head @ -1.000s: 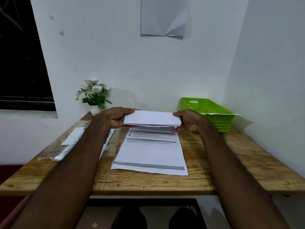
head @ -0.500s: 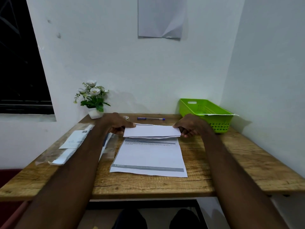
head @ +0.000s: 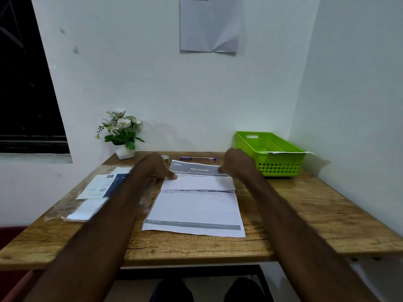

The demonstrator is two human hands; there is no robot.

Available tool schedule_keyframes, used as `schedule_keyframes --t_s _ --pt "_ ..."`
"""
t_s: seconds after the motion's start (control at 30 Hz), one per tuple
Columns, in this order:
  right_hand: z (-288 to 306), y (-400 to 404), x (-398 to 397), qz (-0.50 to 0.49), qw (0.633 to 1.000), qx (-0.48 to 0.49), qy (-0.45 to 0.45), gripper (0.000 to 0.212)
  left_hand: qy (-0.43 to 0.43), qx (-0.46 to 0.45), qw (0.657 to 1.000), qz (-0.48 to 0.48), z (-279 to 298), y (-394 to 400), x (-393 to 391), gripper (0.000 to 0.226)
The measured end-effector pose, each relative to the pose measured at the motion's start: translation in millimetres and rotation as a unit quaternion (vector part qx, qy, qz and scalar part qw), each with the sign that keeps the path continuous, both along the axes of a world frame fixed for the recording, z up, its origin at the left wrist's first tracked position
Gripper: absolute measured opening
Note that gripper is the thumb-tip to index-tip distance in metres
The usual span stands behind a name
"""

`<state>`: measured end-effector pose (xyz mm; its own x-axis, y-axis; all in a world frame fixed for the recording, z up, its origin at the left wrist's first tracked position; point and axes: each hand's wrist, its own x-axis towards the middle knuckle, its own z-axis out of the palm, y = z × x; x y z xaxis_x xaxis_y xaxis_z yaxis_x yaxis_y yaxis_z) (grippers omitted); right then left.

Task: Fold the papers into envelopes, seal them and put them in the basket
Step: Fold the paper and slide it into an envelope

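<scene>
White paper [head: 194,205] lies mid-bench in my head view, long axis running away from me toward the wall, its far part folded over. My left hand [head: 157,168] presses fingertips on that flap while my right hand [head: 236,163] curls at its far right corner, though I cannot tell whether it pinches. If either side slips, I judge the crease skews and the envelope won't close square for the green basket [head: 270,153].

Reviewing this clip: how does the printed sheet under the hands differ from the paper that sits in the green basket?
The printed sheet lies flat on the wooden table with a folded flap across its upper part; the paper in the basket rests on the green basket, overhanging its right rim. The left hand and right hand touch the sheet; nothing touches the basket paper. The sheet shows print and grey bands; the basket paper shows only a thin white edge. Both are white.
</scene>
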<state>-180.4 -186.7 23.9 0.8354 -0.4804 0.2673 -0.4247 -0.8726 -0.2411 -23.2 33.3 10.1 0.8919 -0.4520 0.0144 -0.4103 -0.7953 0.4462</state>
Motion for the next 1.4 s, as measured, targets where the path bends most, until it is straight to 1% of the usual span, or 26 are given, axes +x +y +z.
schedule_keyframes --t_s 0.03,0.07,0.13,0.23,0.3,0.37,0.43,0.57,0.7,0.77,0.9,0.97,1.1,1.23,1.4 --pt "-0.1 7.5 3.3 0.023 1.0 0.001 -0.014 0.033 -0.004 -0.005 1.0 -0.003 -0.3 -0.2 0.4 0.044" --pt "-1.3 13.2 6.9 0.048 0.999 -0.001 -0.024 0.025 0.0 -0.015 1.0 -0.004 -0.4 -0.8 1.1 0.047" --pt "-3.7 24.4 10.6 0.09 0.996 -0.01 -0.025 0.017 0.003 -0.044 0.999 -0.007 0.9 0.3 3.4 0.052" --pt "-6.9 35.0 13.3 0.132 0.991 -0.015 -0.024 0.016 0.0 -0.123 0.992 -0.019 4.5 6.8 8.2 0.053" --pt "-8.5 39.4 13.4 0.153 0.987 -0.006 -0.041 0.016 -0.016 -0.184 0.983 -0.022 10.3 14.4 8.9 0.041" --pt "-8.5 43.8 11.9 0.169 0.983 -0.012 -0.07 0.021 -0.042 -0.216 0.975 -0.031 21.4 23.8 8.1 0.028" --pt "-8.7 51.1 9.6 0.189 0.976 -0.015 -0.104 0.017 -0.04 -0.248 0.967 -0.043 32.6 39.9 9.8 0.028" --pt "-7.6 79.2 5.0 0.253 0.954 -0.004 -0.159 0.013 -0.06 -0.253 0.965 -0.023 39.3 93.8 26.0 0.027" --pt "-11.3 124.4 -0.3 0.376 0.906 0.016 -0.192 0.008 -0.096 -0.241 0.964 0.053 24.3 148.1 47.7 0.027" --pt "-17.3 148.0 -1.7 0.421 0.889 0.032 -0.178 0.011 -0.097 -0.26 0.957 0.08 17.5 168.4 56.1 0.029" --pt "-28.1 180.8 -0.4 0.463 0.878 0.04 -0.112 0.016 -0.101 -0.302 0.943 0.099 9.6 183.1 62.3 0.03" --pt "-29.8 188.4 -0.2 0.471 0.877 0.038 -0.083 0.018 -0.099 -0.308 0.941 0.095 8.4 179.3 61.5 0.03" --pt "-30.3 192.7 -4.0 0.477 0.875 0.069 -0.049 0.023 -0.105 -0.296 0.945 0.089 8.5 170.9 57.9 0.029" --pt "-29.6 192.9 -7.1 0.478 0.873 0.091 -0.034 0.024 -0.103 -0.289 0.948 0.086 7.2 167.4 54.5 0.03" --pt "-29.8 195.5 -8.4 0.48 0.874 0.075 -0.025 0.02 -0.099 -0.287 0.948 0.091 6.6 164.1 52.6 0.03"
